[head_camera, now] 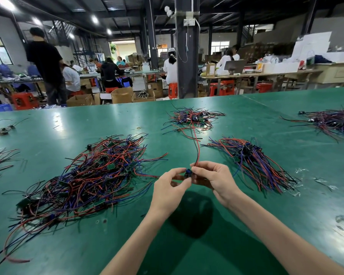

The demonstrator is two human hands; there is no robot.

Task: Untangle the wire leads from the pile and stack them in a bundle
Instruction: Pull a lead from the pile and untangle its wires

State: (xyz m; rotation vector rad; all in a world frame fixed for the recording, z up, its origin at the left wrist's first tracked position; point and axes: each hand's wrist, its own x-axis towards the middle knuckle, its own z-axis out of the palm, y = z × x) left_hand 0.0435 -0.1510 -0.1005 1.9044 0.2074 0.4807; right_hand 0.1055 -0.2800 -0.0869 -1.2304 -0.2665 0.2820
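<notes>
Green matting covers your long workshop table (87, 245), with other workers seated at benches behind. Both your hands meet above it: your left hand (169, 187) and right hand (213, 177) each pinch the blue part (188, 172) at the end of one wire lead (197, 151), whose red and black strands run away toward the far pile (191, 118). By my reckoning you are well short of halfway. The big tangled pile (91, 175) on your left looks barely dented, while the bundle (254, 163) on your right lies combed straight but modest. This lead is not yet laid on it. No brand, label or writing is legible; the background cartons are too blurred.
</notes>
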